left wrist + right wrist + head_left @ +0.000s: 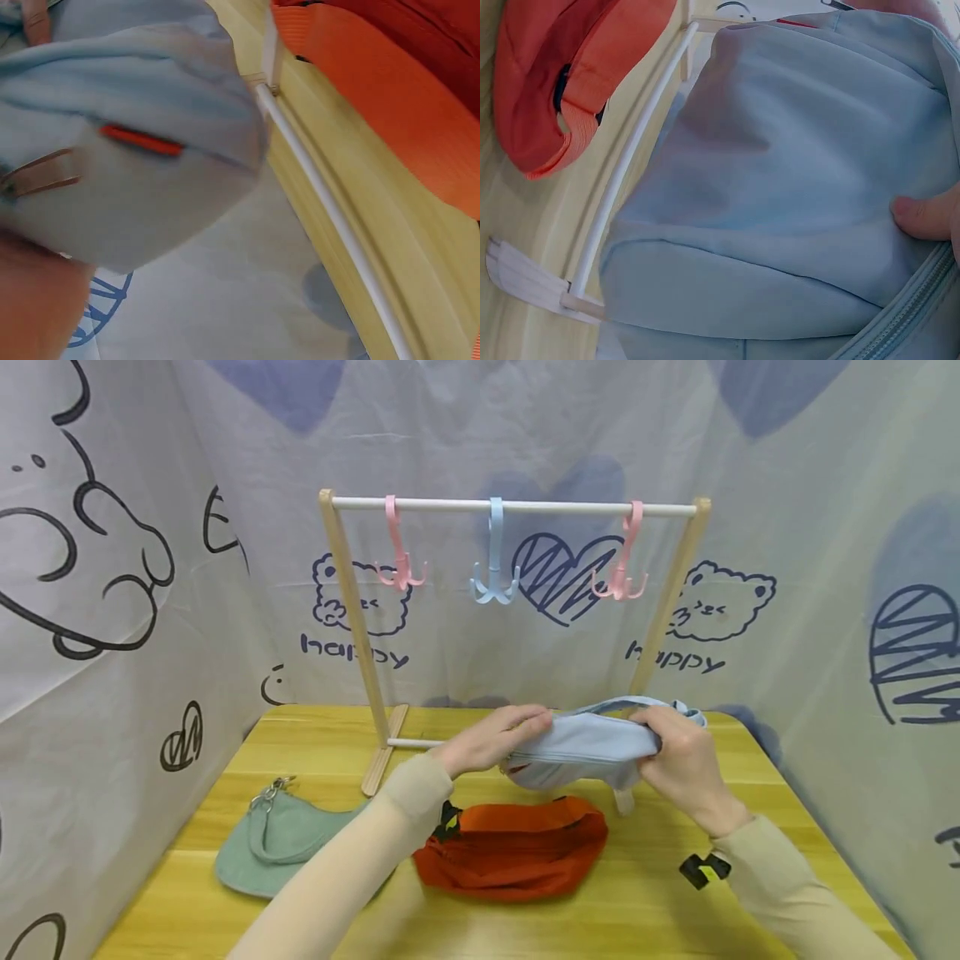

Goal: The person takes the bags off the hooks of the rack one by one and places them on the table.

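A light blue zippered bag (588,739) is held above the table, in front of the rack. My left hand (491,742) grips its left end, with fingers over the top edge. At the other end my right hand (684,764) holds the bag, its thumb (922,215) pressing the fabric near the zipper. The bag's blue strap (622,702) runs along the far side. A small red tab (141,139) and a metal ring show in the left wrist view. Below the bag, an orange-red waist bag (517,852) lies on the table. My left forearm partly covers a green shoulder bag (281,839).
A rack with wooden posts (352,610) and a white top bar (555,507) stands at the back. From the bar hang a left pink hook (400,556), a blue hook (495,560) and a right pink hook (622,560). Printed cloth walls surround the yellow table (645,902).
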`<state>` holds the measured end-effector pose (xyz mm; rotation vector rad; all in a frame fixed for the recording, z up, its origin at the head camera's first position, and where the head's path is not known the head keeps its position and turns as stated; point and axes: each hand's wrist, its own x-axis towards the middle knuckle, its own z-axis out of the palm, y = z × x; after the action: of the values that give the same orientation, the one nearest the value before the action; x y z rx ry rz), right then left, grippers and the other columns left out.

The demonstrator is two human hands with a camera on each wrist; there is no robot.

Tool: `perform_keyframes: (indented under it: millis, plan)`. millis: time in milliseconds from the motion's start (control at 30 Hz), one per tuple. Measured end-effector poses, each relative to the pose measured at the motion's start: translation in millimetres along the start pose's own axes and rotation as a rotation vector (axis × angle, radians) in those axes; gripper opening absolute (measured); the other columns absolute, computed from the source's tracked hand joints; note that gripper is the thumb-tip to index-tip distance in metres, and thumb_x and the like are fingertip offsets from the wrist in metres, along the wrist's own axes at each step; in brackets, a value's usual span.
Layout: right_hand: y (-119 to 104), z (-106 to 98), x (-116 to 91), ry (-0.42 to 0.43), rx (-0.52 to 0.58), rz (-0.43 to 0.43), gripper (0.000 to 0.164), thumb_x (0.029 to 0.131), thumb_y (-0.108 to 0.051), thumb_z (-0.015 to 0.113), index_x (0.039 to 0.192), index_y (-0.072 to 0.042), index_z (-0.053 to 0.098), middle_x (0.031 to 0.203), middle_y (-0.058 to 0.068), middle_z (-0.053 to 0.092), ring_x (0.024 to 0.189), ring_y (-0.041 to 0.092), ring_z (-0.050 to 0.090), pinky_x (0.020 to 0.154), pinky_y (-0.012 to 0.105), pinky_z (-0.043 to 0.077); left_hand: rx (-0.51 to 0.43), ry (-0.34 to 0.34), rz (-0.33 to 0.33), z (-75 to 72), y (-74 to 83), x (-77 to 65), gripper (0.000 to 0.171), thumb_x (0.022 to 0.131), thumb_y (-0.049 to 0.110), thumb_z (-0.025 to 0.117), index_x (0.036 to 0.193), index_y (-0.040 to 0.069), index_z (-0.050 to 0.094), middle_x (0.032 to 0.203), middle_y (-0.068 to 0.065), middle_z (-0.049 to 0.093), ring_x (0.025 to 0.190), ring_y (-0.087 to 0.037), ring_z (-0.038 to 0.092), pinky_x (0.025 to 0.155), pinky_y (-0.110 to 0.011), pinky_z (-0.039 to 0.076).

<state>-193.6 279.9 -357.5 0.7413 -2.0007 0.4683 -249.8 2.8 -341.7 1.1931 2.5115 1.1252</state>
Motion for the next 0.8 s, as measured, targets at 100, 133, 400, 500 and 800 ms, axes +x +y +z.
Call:
perform_keyframes:
  millis: [100,133,400,500,800]
  plan:
    - [1.4,0.0,-2.4,-0.011,0.016,0.063,0.037,0.055,0.022,0.065,0.086,0.003,0.066,0.084,0.016,0.070,0.077,0.029,0.069,0.070,0.039,0.054,-0.012,0.001,0.028,6.7,-1.4,-3.6,0.081,0.091,0.078,0.044,0.143,0.016,0.053,0.136,-0.005,0.062,0.118,-0.019,0.059,0.104,-0.038,0.048]
    - [1.7,0.0,-3.3,-0.012,0.022,0.086,0.036,0.056,0.022,0.066,0.086,0.002,0.066,0.084,0.016,0.070,0.076,0.029,0.068,0.071,0.037,0.053,-0.010,0.016,0.033,9.5,-1.1,-4.2,0.074,0.092,0.072,0.053,0.142,0.018,0.053,0.132,-0.003,0.064,0.114,-0.017,0.059,0.100,-0.036,0.050]
    - [1.4,-0.6,-8.0,0.019,0.128,0.272,0.032,0.058,0.022,0.067,0.085,0.004,0.067,0.080,0.015,0.071,0.073,0.019,0.065,0.075,0.004,0.042,0.055,0.219,0.128,32.2,-0.1,-2.9,0.048,0.084,0.031,0.082,0.125,0.014,0.062,0.115,-0.001,0.071,0.099,-0.014,0.065,0.092,-0.030,0.053]
    - [1.5,0.1,-7.9,0.041,0.160,0.309,0.029,0.060,0.021,0.067,0.084,0.004,0.067,0.079,0.014,0.072,0.074,0.008,0.063,0.076,0.001,0.042,0.000,0.300,0.140,36.7,-1.8,-0.6,0.033,0.088,0.019,0.078,0.115,0.007,0.064,0.110,-0.007,0.072,0.096,-0.019,0.066,0.091,-0.032,0.054]
    - [5.1,-3.8,-14.5,0.013,0.271,0.350,0.046,0.060,0.009,0.090,0.101,0.000,0.070,0.095,0.010,0.070,0.091,-0.008,0.054,0.083,0.006,0.041,-0.081,0.381,0.145,36.1,-2.8,-0.6,0.010,0.097,0.014,0.066,0.101,0.007,0.062,0.090,-0.009,0.067,0.078,-0.016,0.056,0.073,-0.024,0.046]
